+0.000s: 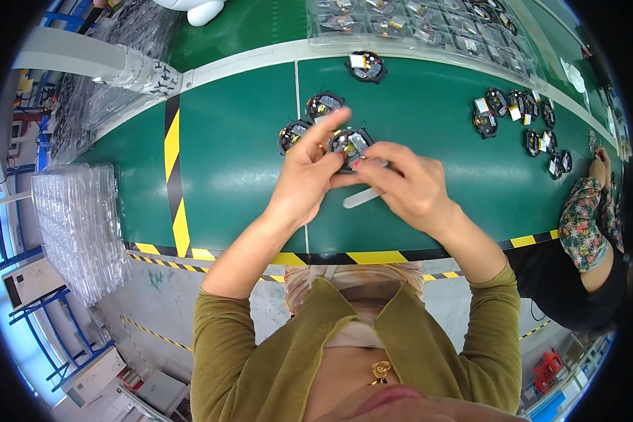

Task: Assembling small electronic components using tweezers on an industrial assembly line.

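My left hand [299, 184] grips a round black electronic assembly [352, 143] by its near left side, thumb on top and index finger stretched out past it. Silver and yellowish parts show inside the open casing. My right hand [416, 184] closes its thumb and index finger at the assembly's right edge. A slim light-grey tool [362, 197] with a rounded end sticks out of that hand toward the left; its other end is hidden, so its kind is unclear. Two similar assemblies, one [323, 105] beyond my left hand and another [293, 135] beside it, lie on the green table [232, 162].
Another assembly [366, 67] lies farther back, and a group of them [524, 105] at the right. Clear plastic trays [415, 28] with assemblies stand beyond the rail; stacked trays [77, 218] are at left. A co-worker's patterned sleeve [585, 218] shows at far right.
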A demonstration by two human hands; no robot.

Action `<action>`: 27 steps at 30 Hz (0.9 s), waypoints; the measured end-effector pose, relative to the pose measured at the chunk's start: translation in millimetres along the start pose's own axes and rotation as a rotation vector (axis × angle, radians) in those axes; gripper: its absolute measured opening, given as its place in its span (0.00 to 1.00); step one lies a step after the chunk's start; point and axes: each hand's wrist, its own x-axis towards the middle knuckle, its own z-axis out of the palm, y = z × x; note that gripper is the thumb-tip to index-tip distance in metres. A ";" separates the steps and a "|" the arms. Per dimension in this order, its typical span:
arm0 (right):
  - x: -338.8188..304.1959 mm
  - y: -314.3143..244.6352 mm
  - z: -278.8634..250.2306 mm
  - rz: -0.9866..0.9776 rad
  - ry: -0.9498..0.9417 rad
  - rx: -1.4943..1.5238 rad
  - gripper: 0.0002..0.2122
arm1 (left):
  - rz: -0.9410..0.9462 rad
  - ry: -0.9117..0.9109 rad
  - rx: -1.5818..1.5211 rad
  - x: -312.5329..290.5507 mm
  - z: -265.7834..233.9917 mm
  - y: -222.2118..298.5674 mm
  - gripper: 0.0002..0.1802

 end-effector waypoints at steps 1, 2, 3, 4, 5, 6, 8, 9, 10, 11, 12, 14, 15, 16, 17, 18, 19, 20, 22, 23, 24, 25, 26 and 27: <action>-2.2 3.0 -0.4 0.025 0.063 0.060 0.14 | -0.064 -0.029 -0.035 0.1 1.4 0.5 0.24; -0.1 2.6 -1.6 0.022 0.062 0.063 0.14 | -0.125 -0.051 -0.069 -0.7 2.1 1.9 0.23; 1.0 2.5 -2.9 0.036 0.086 0.064 0.14 | -0.089 -0.028 -0.045 -2.4 4.3 2.7 0.19; 1.7 2.6 -3.0 0.051 0.109 0.066 0.13 | -0.086 -0.024 -0.046 -2.6 2.8 2.1 0.19; 2.4 3.0 -3.4 0.049 0.108 0.064 0.13 | -0.077 -0.007 0.033 -2.0 2.1 1.1 0.17; 2.8 3.7 -3.4 0.091 0.136 0.058 0.12 | -0.067 0.011 0.111 -1.4 1.9 0.9 0.16; 3.2 4.5 -2.8 0.132 0.164 0.051 0.11 | -0.083 0.008 0.115 -1.7 2.6 4.2 0.15; 3.3 4.5 -2.1 0.242 0.157 0.102 0.11 | -0.101 0.005 0.121 -2.0 2.8 5.4 0.14; 3.8 4.6 -1.7 0.351 0.148 0.154 0.11 | -0.099 0.006 0.121 -1.2 3.1 4.5 0.14; 4.8 4.3 -1.5 0.459 0.140 0.203 0.11 | -0.096 0.049 0.115 0.5 2.7 2.5 0.15; 4.2 6.7 -4.7 0.454 0.141 0.201 0.11 | -0.092 0.092 0.108 2.0 2.2 1.1 0.15; 4.2 12.7 -13.3 0.827 0.229 0.558 0.06 | -0.076 0.097 0.066 3.0 -0.8 0.1 0.16; 12.9 8.0 -19.9 0.916 0.256 0.618 0.16 | -0.063 0.104 0.024 3.1 -2.6 0.3 0.17; 13.9 11.6 -17.8 0.772 0.290 0.542 0.19 | -0.049 0.085 -0.010 3.7 -3.6 1.5 0.18; 12.4 16.1 -18.6 0.631 0.325 0.459 0.21 | -0.043 0.087 -0.015 3.7 -2.5 1.7 0.18; 10.2 15.6 -21.4 0.633 0.298 0.479 0.24 | -0.028 0.094 -0.029 3.7 -1.2 1.8 0.18; 7.8 9.8 -23.2 0.753 0.338 0.662 0.25 | -0.014 0.102 -0.044 3.3 -0.6 1.9 0.18; 7.2 4.4 -24.7 0.874 0.376 0.852 0.25 | -0.009 0.108 -0.046 3.5 -0.6 2.1 0.18; 1.8 6.8 -19.3 0.843 0.377 1.136 0.19 | 0.012 0.123 -0.035 4.0 -1.0 2.0 0.17; 2.3 4.5 -12.2 0.802 0.389 1.215 0.16 | 0.016 0.128 -0.037 3.5 -2.1 1.4 0.17; 3.5 2.8 -10.2 0.820 0.313 1.261 0.09 | 0.012 0.135 -0.037 3.3 -3.4 0.1 0.17; 3.5 -0.1 -6.3 0.854 0.262 1.253 0.09 | 0.007 0.142 -0.037 3.4 -4.6 -1.2 0.16; 3.7 -2.9 -3.6 0.891 0.212 1.241 0.08 | 0.005 0.142 -0.040 3.6 -5.0 -1.8 0.16; 4.1 -3.7 -2.7 0.890 0.153 1.183 0.08 | 0.010 0.140 -0.034 3.9 -5.4 -2.6 0.16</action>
